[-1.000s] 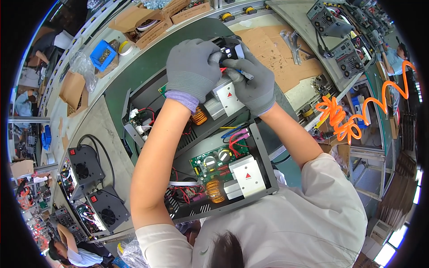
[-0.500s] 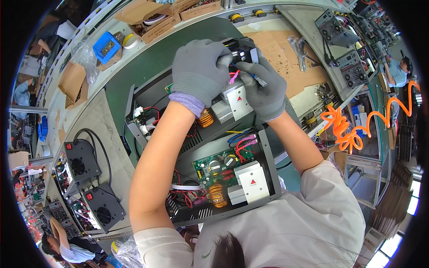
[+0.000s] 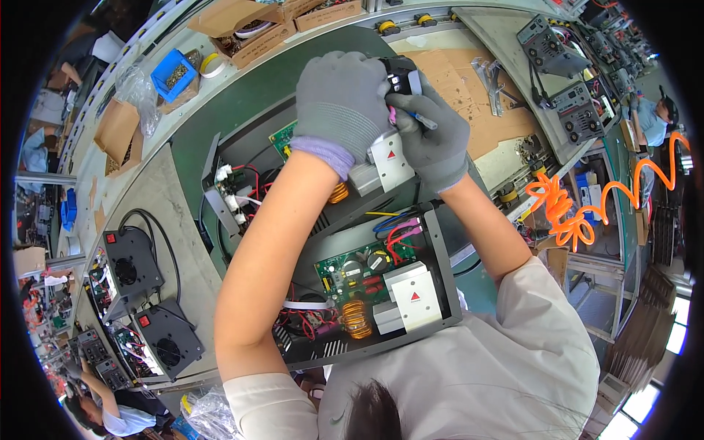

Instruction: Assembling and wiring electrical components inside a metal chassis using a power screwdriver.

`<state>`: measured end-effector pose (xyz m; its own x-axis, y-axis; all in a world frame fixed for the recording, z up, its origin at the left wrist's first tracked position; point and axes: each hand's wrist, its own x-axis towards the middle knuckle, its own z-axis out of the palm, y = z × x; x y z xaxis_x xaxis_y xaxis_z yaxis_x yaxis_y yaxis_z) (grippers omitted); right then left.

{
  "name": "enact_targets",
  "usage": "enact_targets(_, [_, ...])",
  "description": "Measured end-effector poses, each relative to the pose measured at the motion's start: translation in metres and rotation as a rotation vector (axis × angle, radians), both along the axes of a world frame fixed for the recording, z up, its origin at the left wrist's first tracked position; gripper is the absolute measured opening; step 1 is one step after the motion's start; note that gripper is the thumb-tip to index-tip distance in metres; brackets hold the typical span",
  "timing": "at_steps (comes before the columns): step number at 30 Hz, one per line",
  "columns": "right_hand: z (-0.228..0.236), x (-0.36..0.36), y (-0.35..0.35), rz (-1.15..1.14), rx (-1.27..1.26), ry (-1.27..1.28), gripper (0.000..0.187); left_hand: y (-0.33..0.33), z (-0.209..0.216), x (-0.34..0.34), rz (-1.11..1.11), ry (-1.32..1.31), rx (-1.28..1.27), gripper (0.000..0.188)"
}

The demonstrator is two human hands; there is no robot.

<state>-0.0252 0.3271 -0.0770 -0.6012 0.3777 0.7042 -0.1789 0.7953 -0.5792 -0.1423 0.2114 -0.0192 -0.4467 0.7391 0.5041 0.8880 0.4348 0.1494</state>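
Note:
Both my hands wear grey knit gloves and meet over the far right end of a black open metal case (image 3: 315, 216). My left hand (image 3: 341, 99) is closed, knuckles up, against a black socket part (image 3: 401, 75); what its fingertips grip is hidden. My right hand (image 3: 438, 139) is closed beside it, with a blue wire terminal (image 3: 424, 122) sticking out between thumb and fingers. A pink terminal (image 3: 392, 116) shows between the hands. Below them sit a silver heat sink plate (image 3: 391, 163) and a copper coil (image 3: 338, 193), partly behind my left forearm.
A second open case (image 3: 447, 279) with a green board, coil and wires lies nearest me. Two finished-looking black units (image 3: 167, 343) stand at left. Cardboard boxes (image 3: 257, 48), a blue screw bin (image 3: 174, 75) and a coiled orange hose (image 3: 565, 213) surround the bench. Other people work at both sides.
My left hand and wrist have shifted right, uncovering more of the far case's green board. My right hand has turned slightly, and the pink terminal is now more covered.

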Motion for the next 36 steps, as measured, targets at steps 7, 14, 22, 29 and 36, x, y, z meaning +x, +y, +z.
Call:
enact_targets(7, [0.003, 0.0, 0.008, 0.005, -0.081, -0.038, 0.02, -0.005, 0.005, -0.002, -0.128, -0.1, 0.148, 0.017])
enact_targets(14, [-0.005, -0.015, 0.011, -0.02, -0.121, -0.095, 0.047, -0.002, 0.015, 0.009, -0.433, -0.146, 0.159, 0.023])
enact_targets(22, [0.001, -0.008, 0.013, -0.01, -0.032, -0.091, 0.026, 0.001, 0.009, 0.025, -0.137, -0.673, 0.459, 0.013])
enact_targets(29, [-0.004, -0.007, 0.012, 0.018, -0.34, -0.013, 0.037, -0.016, -0.004, 0.002, -0.045, -0.131, 0.206, 0.021])
enact_targets(36, [-0.004, -0.016, 0.009, 0.104, -0.549, 0.024, 0.032, -0.009, -0.012, -0.004, 0.041, 0.043, 0.046, 0.017])
